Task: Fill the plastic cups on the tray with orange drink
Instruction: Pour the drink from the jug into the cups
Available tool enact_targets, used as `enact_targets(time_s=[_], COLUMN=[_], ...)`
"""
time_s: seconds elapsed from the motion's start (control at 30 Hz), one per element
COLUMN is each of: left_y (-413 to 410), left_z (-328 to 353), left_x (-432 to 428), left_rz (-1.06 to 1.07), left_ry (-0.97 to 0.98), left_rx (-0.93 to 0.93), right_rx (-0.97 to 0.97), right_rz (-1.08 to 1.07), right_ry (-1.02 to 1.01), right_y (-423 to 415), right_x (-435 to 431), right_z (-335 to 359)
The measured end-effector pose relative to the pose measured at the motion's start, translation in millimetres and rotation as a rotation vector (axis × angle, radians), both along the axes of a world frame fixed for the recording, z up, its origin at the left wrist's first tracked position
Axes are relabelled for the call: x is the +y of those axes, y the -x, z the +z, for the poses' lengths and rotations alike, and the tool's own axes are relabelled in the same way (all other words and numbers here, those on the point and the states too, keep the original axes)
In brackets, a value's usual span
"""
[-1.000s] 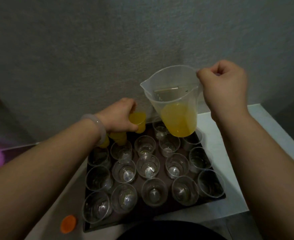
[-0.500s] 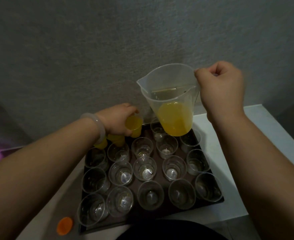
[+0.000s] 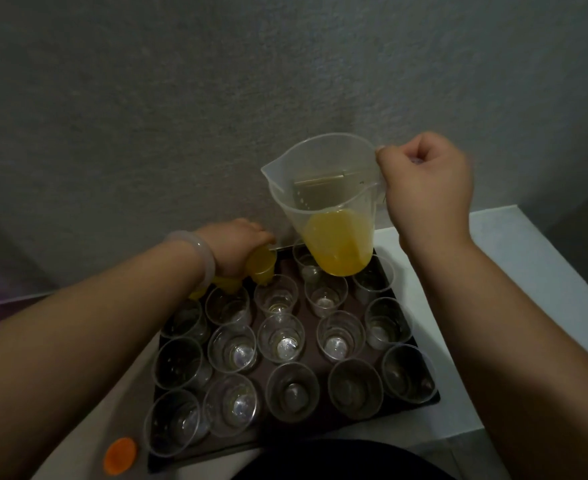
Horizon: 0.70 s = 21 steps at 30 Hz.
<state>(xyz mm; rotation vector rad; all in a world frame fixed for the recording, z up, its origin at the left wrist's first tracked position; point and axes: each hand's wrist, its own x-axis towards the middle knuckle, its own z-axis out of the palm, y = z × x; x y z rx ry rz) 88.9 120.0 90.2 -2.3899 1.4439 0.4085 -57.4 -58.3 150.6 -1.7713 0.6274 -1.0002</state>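
Here the right hand (image 3: 424, 188) is up high, fingers curled tight round the handle of the jug (image 3: 323, 188). The jug hangs over the back of the tray (image 3: 244, 448), with orange drink (image 3: 337, 247) at its bottom. The left hand (image 3: 233, 247) holds a full cup (image 3: 261, 268) at the tray's back left. Empty cups (image 3: 280, 337) fill the dark tray, on a white table (image 3: 493, 271) by a grey wall (image 3: 181, 116).
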Motion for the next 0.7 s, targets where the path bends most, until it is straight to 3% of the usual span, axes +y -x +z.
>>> enact_targets(time_s=[0.7], left_y=[-0.3], left_z=[-13.6], left_x=[-3.7], left_rz=[0.027], left_ry=[-0.026], left_rx=[-0.003], right_rx=[-0.002], right_rz=[-0.017], right_ry=[-0.013], right_y=[9.2], right_x=[-14.0], right_z=[-6.2])
